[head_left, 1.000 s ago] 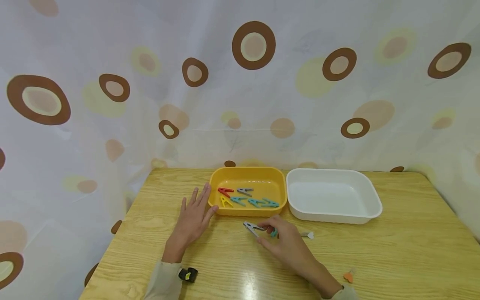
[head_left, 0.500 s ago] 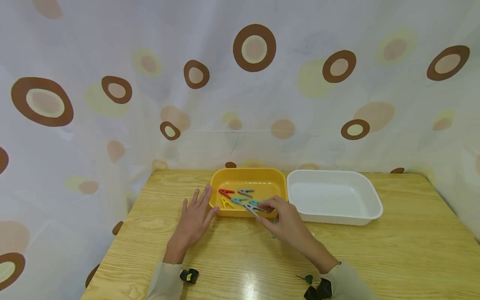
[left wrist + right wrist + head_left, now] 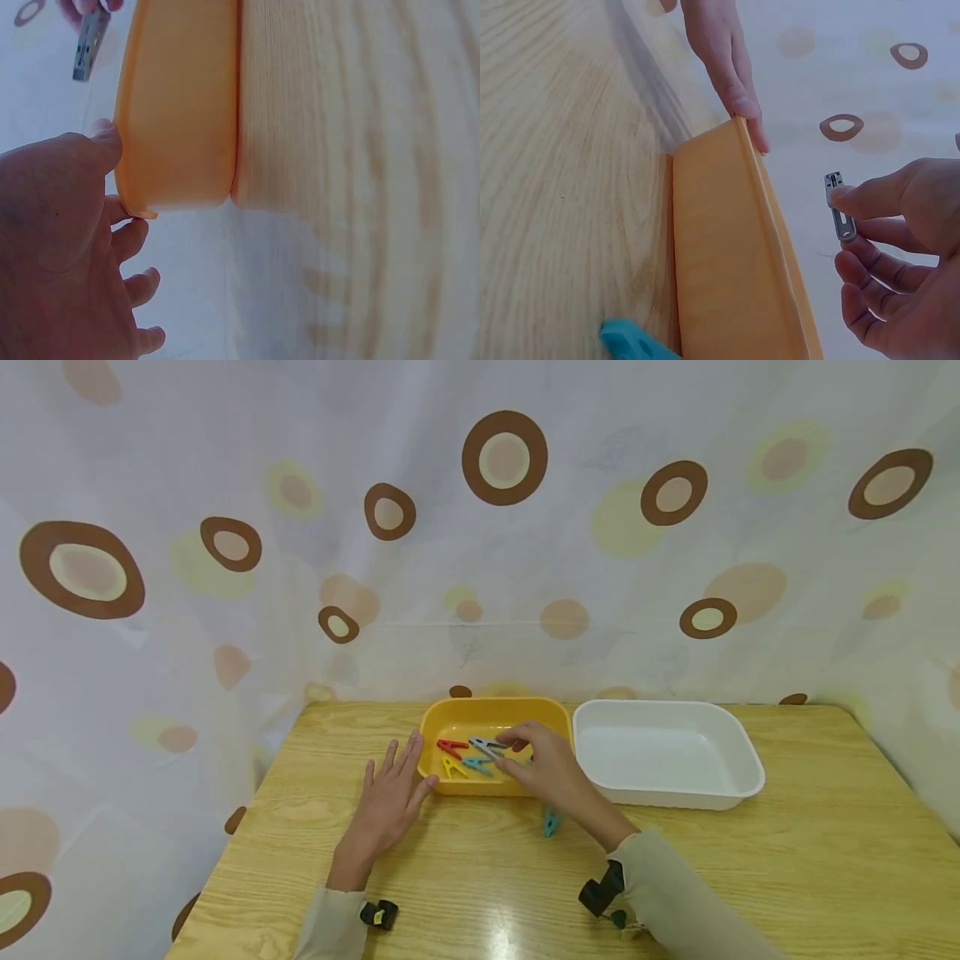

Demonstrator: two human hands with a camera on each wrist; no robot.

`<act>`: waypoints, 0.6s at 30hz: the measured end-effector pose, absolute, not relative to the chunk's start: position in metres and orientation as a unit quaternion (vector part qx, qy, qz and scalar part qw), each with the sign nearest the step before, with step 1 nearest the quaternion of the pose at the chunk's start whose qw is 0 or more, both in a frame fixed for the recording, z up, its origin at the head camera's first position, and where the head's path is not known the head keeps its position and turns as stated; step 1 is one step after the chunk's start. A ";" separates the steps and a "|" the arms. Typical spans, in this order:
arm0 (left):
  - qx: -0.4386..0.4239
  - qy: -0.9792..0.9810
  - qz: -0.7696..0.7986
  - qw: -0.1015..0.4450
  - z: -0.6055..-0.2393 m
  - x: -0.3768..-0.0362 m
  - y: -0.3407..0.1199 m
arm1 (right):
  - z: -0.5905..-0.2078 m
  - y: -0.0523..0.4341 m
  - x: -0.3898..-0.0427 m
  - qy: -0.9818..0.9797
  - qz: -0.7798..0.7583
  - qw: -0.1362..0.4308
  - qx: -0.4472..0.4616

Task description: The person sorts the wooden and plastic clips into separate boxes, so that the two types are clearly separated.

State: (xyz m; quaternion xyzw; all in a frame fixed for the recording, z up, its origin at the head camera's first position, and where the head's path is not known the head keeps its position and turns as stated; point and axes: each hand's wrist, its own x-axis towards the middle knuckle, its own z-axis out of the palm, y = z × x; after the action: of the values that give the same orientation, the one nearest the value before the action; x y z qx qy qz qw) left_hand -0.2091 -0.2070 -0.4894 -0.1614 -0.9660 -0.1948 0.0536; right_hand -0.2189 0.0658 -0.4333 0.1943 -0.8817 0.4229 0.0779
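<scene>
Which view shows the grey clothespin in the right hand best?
The right wrist view: the grey clothespin sits large, pinched by the right hand. The head view shows it small over the yellow tray; the left wrist view catches only its end.

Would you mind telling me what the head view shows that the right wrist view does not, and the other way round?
Only the head view shows the white tray, the red clip, yellow clip and blue clip inside the yellow tray, and the curtain in full. Only the right wrist view shows close up how thumb and forefinger pinch the grey clip. Both show the right hand holding that clip over the yellow tray, the left hand flat against the tray's side, the teal clip lying on the wooden table.
</scene>
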 end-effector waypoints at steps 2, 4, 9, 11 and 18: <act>-0.161 -0.966 -0.194 0.053 -0.490 -0.209 -0.207 | -0.432 0.062 -0.225 -0.881 0.425 0.076 0.193; -0.161 -0.966 -0.195 0.053 -0.489 -0.209 -0.208 | -0.432 0.059 -0.231 -0.881 0.425 0.076 0.191; -0.159 -0.966 -0.198 0.051 -0.488 -0.209 -0.209 | -0.437 0.052 -0.248 -0.885 0.428 0.070 0.173; -0.159 -0.965 -0.201 0.050 -0.488 -0.209 -0.209 | -0.440 0.050 -0.254 -0.884 0.430 0.065 0.168; -0.159 -0.964 -0.205 0.055 -0.488 -0.209 -0.208 | -0.447 0.043 -0.269 -0.884 0.430 0.055 0.173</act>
State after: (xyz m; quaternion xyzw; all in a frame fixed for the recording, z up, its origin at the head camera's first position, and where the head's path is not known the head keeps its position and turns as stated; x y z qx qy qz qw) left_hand -0.2085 -0.2078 -0.4885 -0.1594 -0.9642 -0.2047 0.0552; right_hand -0.2689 0.0425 -0.4468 0.1729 -0.8844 0.4300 0.0549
